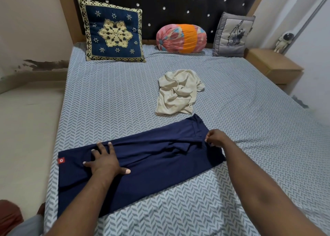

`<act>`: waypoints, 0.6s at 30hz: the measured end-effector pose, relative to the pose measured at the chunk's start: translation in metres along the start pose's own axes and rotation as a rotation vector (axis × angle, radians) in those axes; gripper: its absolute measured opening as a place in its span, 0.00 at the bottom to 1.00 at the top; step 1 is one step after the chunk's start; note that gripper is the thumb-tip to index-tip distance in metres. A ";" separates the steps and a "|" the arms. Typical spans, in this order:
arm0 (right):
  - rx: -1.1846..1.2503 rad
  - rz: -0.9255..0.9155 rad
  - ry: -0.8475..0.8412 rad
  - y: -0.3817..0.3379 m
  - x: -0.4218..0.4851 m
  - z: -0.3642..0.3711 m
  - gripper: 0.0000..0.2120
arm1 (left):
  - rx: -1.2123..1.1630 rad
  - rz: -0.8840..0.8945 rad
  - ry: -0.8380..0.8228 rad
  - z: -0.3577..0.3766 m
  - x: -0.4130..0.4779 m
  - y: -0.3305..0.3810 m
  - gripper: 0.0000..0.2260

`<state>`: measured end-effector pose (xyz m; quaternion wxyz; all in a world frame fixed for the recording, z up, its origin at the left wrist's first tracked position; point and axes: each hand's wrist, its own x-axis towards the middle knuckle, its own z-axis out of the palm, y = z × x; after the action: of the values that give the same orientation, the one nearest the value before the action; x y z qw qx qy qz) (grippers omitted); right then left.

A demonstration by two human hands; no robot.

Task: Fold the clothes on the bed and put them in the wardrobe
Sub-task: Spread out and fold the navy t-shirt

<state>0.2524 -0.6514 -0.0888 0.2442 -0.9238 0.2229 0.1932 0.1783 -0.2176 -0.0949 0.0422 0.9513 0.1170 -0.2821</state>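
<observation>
- The navy garment [151, 162] lies as a long band across the near part of the bed [110, 96], partly folded.
- The left hand [104, 161] lies flat with fingers spread, likely pinning the cloth so it stays put.
- The right hand [215, 138] has its grip pinched on the far-right edge, probably to draw it over.
- A crumpled cream garment [176, 92] waits just beyond, unfolded.
</observation>
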 end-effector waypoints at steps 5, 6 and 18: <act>0.022 0.084 -0.024 -0.008 -0.009 0.006 0.09 | -0.065 -0.062 0.007 0.003 0.003 0.000 0.68; 0.068 0.099 -0.005 -0.006 -0.007 0.008 0.09 | -0.080 -0.084 0.009 0.004 0.004 0.001 0.69; 0.003 0.006 0.301 -0.014 -0.025 0.028 0.10 | -0.166 -0.177 -0.007 0.006 0.008 -0.005 0.72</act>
<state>0.2323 -0.6173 -0.0945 0.2088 -0.9413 0.2600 0.0531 0.1802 -0.2124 -0.1047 0.0959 0.9295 0.2233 -0.2773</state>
